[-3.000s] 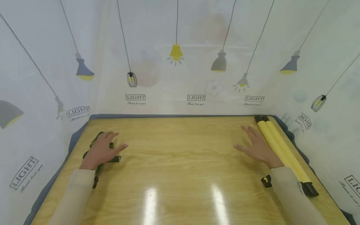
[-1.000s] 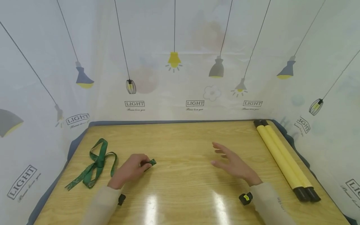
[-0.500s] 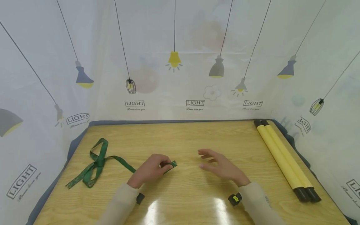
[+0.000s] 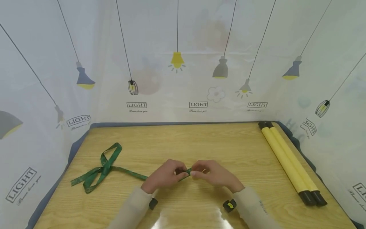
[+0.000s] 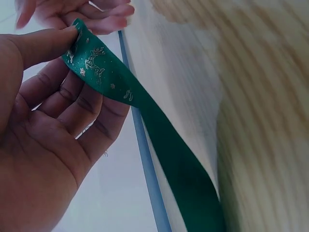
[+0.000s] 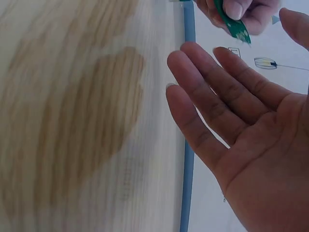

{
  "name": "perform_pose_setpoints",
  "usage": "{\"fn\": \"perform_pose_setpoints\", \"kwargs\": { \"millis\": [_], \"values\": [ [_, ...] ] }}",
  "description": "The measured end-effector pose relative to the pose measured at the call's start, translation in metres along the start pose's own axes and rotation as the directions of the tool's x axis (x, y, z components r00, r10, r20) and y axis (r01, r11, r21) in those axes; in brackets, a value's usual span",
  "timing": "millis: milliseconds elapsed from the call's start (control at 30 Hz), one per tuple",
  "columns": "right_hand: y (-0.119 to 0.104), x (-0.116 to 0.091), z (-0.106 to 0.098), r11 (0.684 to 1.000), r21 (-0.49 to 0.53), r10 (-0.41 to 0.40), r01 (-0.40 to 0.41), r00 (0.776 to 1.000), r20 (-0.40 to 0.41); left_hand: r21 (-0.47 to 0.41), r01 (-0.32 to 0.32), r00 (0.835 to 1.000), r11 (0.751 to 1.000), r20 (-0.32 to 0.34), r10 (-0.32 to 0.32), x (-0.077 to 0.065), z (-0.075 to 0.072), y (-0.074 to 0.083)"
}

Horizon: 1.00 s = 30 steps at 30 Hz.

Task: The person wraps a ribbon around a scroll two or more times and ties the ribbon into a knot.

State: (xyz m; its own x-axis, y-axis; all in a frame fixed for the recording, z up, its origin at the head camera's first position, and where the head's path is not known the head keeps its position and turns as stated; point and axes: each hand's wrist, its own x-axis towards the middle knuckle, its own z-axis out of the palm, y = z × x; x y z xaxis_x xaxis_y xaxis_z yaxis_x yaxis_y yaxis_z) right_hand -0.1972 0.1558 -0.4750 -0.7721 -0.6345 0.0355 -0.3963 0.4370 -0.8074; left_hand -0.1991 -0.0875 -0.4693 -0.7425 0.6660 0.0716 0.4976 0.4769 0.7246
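A green ribbon (image 4: 107,167) with pale printed figures lies in a bow-like tangle at the left of the table. One tail of it runs right to my left hand (image 4: 167,173), which pinches it near its end between thumb and fingers. The left wrist view shows the ribbon (image 5: 169,159) trailing down from that pinch. My right hand (image 4: 215,173) faces it, its fingertips right by the ribbon's end in the head view. In the right wrist view the fingers of the right hand (image 6: 241,111) are loosely extended, with a gap to the ribbon end (image 6: 236,29).
Two yellow tubes (image 4: 287,162) with black ends lie side by side along the right edge of the wooden table (image 4: 223,140). White sheeting (image 4: 160,63) printed with lamps surrounds the table at the back and sides.
My left hand came off the ribbon pile, pinched one end and drew it right to the middle. The ribbon tail straightened and the tangle shifted. My right hand moved left from beside the tubes.
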Motion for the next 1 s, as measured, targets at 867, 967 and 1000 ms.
{"fn": "perform_pose_setpoints", "kwargs": {
  "millis": [867, 967, 1000],
  "values": [
    [-0.001, 0.002, -0.009, 0.993, -0.053, -0.112, 0.108, 0.990, -0.086, -0.094, 0.055, 0.996, 0.994, 0.077, -0.048, -0.005, -0.005, -0.018],
    [0.002, -0.001, -0.013, 0.993, -0.073, -0.101, 0.093, 0.989, -0.106, -0.091, 0.079, 0.995, 0.993, 0.067, -0.073, -0.009, -0.009, -0.025],
    [0.003, -0.003, -0.014, 0.992, -0.081, -0.101, 0.092, 0.988, -0.114, -0.088, 0.082, 0.995, 0.993, 0.063, -0.076, -0.010, -0.010, -0.027]
  ]
}}
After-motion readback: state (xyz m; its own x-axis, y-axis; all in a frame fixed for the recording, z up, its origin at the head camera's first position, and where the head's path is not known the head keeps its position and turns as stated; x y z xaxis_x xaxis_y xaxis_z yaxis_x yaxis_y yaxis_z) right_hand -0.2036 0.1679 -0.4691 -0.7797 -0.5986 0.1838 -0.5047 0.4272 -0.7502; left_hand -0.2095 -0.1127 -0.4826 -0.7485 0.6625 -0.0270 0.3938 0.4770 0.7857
